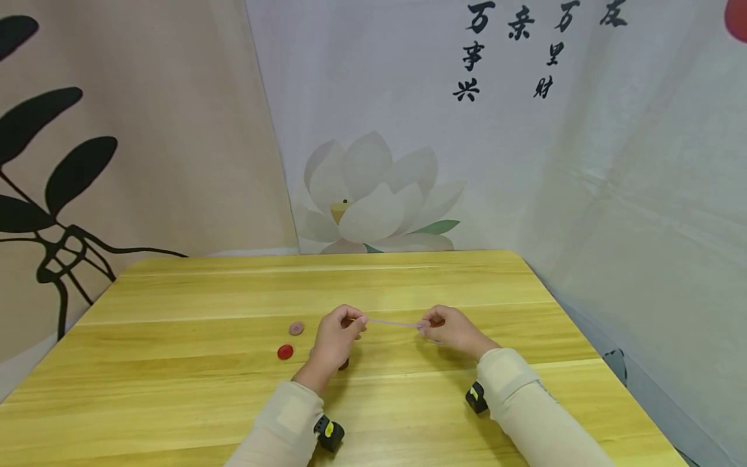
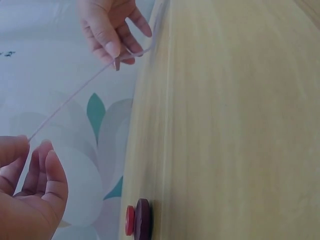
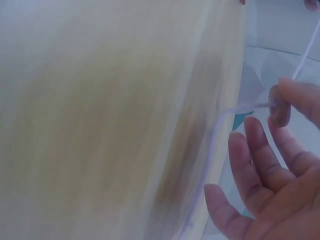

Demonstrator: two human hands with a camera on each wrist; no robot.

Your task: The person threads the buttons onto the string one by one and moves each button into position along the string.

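A thin pale lilac string (image 1: 392,322) runs taut between the two hands above the table. My left hand (image 1: 334,338) pinches the string between thumb and forefinger. My right hand (image 1: 456,331) pinches a round pinkish-brown button (image 3: 280,106), its other fingers spread loosely. The string passes through this button, and its loose tail hangs down past the right hand in the right wrist view. On the table left of my left hand lie a pink button (image 1: 296,328) and a red button (image 1: 284,351). A dark maroon button (image 2: 143,220) is partly hidden behind the left wrist in the head view.
The wooden table (image 1: 192,389) has light yellow grain. Behind it hangs a pale cloth backdrop (image 1: 373,78) with a lotus and dark characters. Small black cameras (image 1: 329,433) sit at both wrists.
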